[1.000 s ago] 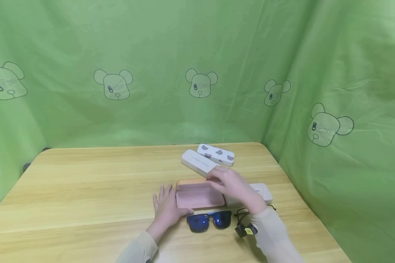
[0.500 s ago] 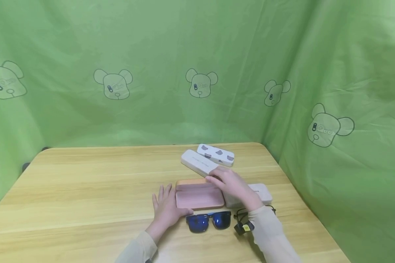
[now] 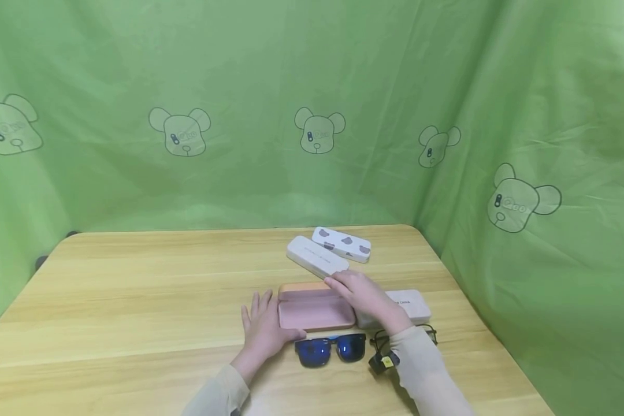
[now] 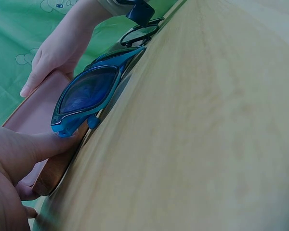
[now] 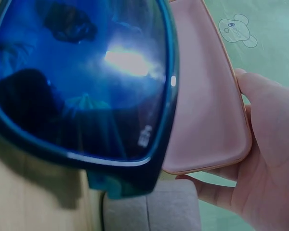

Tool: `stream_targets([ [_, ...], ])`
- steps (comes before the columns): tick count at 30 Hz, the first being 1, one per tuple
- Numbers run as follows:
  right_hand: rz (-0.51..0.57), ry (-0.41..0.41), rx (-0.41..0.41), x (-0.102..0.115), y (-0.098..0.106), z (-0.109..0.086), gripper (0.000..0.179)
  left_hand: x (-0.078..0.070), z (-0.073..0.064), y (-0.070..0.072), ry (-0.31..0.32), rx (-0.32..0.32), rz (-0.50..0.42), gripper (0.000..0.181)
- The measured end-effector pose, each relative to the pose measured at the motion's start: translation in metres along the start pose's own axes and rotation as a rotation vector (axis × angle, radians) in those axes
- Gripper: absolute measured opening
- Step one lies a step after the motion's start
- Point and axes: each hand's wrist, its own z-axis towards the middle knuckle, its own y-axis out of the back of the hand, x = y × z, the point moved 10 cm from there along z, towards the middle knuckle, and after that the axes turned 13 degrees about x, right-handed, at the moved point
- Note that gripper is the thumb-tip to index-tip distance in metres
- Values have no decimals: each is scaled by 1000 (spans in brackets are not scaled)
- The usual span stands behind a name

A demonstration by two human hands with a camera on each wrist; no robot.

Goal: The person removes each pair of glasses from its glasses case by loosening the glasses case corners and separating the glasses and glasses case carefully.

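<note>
An orange glasses case (image 3: 316, 316) with a pink lining lies open in the head view. My left hand (image 3: 264, 328) rests at its left end with fingers spread and straight, the thumb (image 4: 48, 145) lying along its front edge. My right hand (image 3: 363, 296) grips the raised lid (image 5: 209, 91) at its right end, thumb at the rim and fingers behind. Just in front of the case lie blue-lensed sunglasses (image 3: 314, 352), which cover part of it in the right wrist view. Dark-framed glasses (image 3: 430, 334) sit further right, partly hidden by the right forearm.
A white case (image 3: 412, 305) with small print adjoins the orange one on the right. Behind it lie another white case (image 3: 314, 254) and a slim one with bear prints (image 3: 342, 241). Green curtain (image 3: 239, 173) surrounds the wooden table (image 3: 135, 300).
My right hand has shifted slightly lower and closer along the lid, uncovering more of the white case behind and of the print on the right one. The left hand stays in place.
</note>
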Motion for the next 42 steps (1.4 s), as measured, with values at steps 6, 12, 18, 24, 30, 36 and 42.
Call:
stream_targets([
  [6, 57, -30, 53, -5, -5, 1, 39, 1, 1, -2, 5, 1, 4, 107],
  [12, 87, -23, 90, -6, -9, 0, 41, 3, 2, -4, 5, 6, 6, 105],
  [18, 81, 15, 121, -3, -11, -1, 49, 3, 2, -3, 5, 6, 5, 105],
  [24, 74, 60, 167, 1, -11, -3, 50, 3, 2, -4, 10, 9, -4, 108],
  [30, 104, 91, 208, 3, -12, -5, 48, 5, 3, -4, 18, 10, 4, 110],
  [36, 164, 78, 237, 1, -14, -4, 46, 6, 3, -5, 22, 14, 2, 110],
  [42, 181, 105, 249, 2, -16, -4, 49, 6, 4, -5, 11, 10, 2, 105],
])
